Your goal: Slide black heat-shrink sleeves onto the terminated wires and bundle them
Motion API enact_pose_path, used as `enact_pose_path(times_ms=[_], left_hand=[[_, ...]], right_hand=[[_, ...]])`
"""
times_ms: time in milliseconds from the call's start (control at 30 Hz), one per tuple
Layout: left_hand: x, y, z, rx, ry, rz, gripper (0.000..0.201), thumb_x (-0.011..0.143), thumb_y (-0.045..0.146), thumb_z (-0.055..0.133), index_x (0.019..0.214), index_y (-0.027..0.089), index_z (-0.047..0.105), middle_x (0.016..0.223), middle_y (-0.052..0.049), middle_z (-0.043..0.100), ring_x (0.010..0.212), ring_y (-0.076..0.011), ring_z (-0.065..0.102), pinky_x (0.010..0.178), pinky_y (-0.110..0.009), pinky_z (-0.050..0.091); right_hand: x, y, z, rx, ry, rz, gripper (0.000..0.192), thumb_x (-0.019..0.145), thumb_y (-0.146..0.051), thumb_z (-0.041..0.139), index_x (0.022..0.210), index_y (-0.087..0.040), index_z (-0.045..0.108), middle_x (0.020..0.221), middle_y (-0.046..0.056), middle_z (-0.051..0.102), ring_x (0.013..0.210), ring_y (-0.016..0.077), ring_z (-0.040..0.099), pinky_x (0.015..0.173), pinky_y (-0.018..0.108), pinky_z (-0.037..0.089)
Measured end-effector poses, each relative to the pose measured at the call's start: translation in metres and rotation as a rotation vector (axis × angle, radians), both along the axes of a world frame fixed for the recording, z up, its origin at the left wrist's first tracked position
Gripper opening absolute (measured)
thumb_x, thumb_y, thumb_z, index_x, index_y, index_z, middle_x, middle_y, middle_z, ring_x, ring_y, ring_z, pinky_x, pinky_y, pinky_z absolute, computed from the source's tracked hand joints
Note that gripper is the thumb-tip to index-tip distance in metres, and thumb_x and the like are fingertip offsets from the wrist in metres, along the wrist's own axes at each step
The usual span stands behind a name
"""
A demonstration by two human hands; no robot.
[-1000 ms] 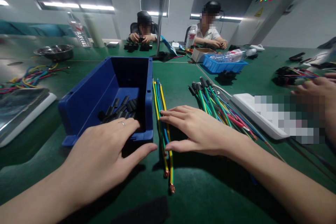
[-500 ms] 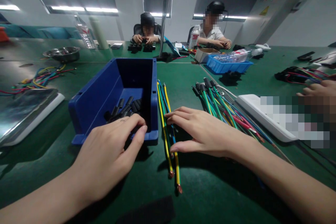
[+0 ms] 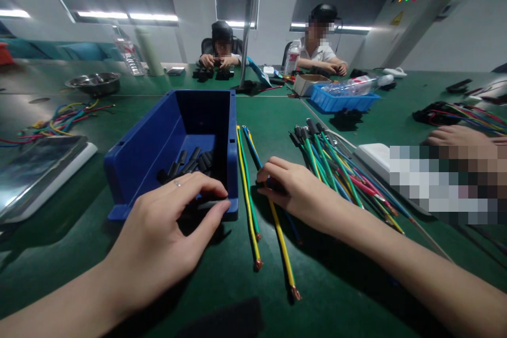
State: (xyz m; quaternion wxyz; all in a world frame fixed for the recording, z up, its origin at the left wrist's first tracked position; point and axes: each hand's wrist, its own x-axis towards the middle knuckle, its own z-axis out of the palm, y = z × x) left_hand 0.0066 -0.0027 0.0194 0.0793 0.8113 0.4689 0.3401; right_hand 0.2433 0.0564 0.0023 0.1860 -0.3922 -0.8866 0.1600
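Your left hand pinches a black sleeve between thumb and forefinger at the front lip of the blue bin, where loose sleeves lie. Your right hand grips a yellow-green wire and a blue wire above the green table; two other wires lie beside the bin.

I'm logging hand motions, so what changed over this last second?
The left hand has closed on a black tube at the dark-blue bin's front. The right hand has closed on a yellow-green wire; its near end and a blue wire's have swung right. The bin stayed put.
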Motion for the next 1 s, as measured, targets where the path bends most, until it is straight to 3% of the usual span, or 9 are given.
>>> enact_pose_path(times_ms=[167, 300, 400, 467, 600, 700, 833, 1000], left_hand=[[0.000, 0.001, 0.000, 0.018, -0.060, -0.036, 0.005, 0.090, 0.030, 0.065, 0.094, 0.026, 0.066, 0.088, 0.005, 0.071, 0.077, -0.0116, 0.068, 0.071, -0.021, 0.051], [0.000, -0.001, 0.001, 0.039, -0.089, -0.063, 0.006, 0.090, 0.028, 0.065, 0.095, 0.027, 0.068, 0.088, 0.005, 0.072, 0.077, -0.0118, 0.069, 0.071, -0.021, 0.053], [0.000, -0.002, 0.001, 0.042, -0.103, -0.075, 0.007, 0.091, 0.028, 0.064, 0.096, 0.027, 0.069, 0.090, 0.005, 0.073, 0.077, -0.0109, 0.070, 0.070, -0.020, 0.053], [0.000, -0.001, 0.001, 0.039, -0.110, -0.082, 0.008, 0.091, 0.029, 0.065, 0.097, 0.027, 0.070, 0.091, 0.004, 0.073, 0.078, -0.0105, 0.070, 0.071, -0.019, 0.053], [0.000, 0.000, 0.000, 0.035, -0.126, -0.094, 0.008, 0.091, 0.027, 0.065, 0.097, 0.027, 0.070, 0.090, 0.005, 0.073, 0.078, -0.0096, 0.069, 0.070, -0.018, 0.053], [0.000, -0.001, 0.000, 0.041, -0.135, -0.100, 0.008, 0.092, 0.026, 0.065, 0.097, 0.027, 0.070, 0.088, 0.005, 0.072, 0.077, -0.0085, 0.069, 0.069, -0.017, 0.052], [0.001, -0.001, 0.001, 0.044, -0.144, -0.085, 0.007, 0.092, 0.025, 0.063, 0.093, 0.027, 0.070, 0.083, 0.006, 0.071, 0.071, -0.0077, 0.067, 0.067, -0.017, 0.052], [0.001, -0.001, -0.001, 0.070, -0.149, -0.084, 0.006, 0.091, 0.023, 0.065, 0.092, 0.026, 0.069, 0.082, 0.007, 0.071, 0.070, -0.0076, 0.067, 0.065, -0.018, 0.051]], right_hand=[[0.002, 0.004, 0.001, -0.223, 0.210, -0.189, 0.035, 0.081, -0.010, 0.065, 0.114, -0.018, 0.057, 0.097, 0.004, 0.061, 0.072, 0.0126, 0.055, 0.066, 0.029, 0.047], [0.004, 0.010, 0.011, -0.734, 0.506, -0.357, 0.056, 0.077, -0.004, 0.064, 0.130, -0.016, 0.048, 0.097, 0.004, 0.066, 0.067, 0.0110, 0.061, 0.063, 0.027, 0.053], [0.004, 0.012, 0.019, -1.087, 0.816, -0.426, 0.049, 0.079, -0.002, 0.061, 0.125, -0.013, 0.050, 0.092, 0.004, 0.067, 0.061, 0.0086, 0.062, 0.061, 0.024, 0.057], [0.004, 0.012, 0.024, -1.194, 0.989, -0.489, 0.039, 0.079, 0.001, 0.057, 0.116, -0.012, 0.054, 0.085, 0.002, 0.065, 0.056, 0.0065, 0.060, 0.053, 0.018, 0.055], [0.006, 0.014, 0.032, -1.315, 1.234, -0.561, 0.011, 0.091, -0.008, 0.048, 0.092, -0.011, 0.058, 0.063, -0.002, 0.054, 0.039, 0.0014, 0.042, 0.029, 0.009, 0.029], [0.009, 0.014, 0.041, -1.283, 1.405, -0.494, 0.029, 0.102, -0.026, 0.039, 0.080, -0.014, 0.054, 0.055, -0.007, 0.043, 0.032, -0.0005, 0.023, 0.025, 0.009, 0.015], [0.013, 0.011, 0.053, -1.040, 1.490, -0.406, 0.031, 0.102, -0.034, 0.045, 0.080, -0.015, 0.057, 0.054, -0.009, 0.038, 0.033, -0.0006, 0.017, 0.025, 0.008, 0.012], [0.020, 0.005, 0.066, -0.633, 1.357, -0.291, 0.010, 0.087, -0.019, 0.064, 0.095, -0.015, 0.068, 0.069, -0.004, 0.055, 0.040, 0.0007, 0.035, 0.027, 0.010, 0.019]])
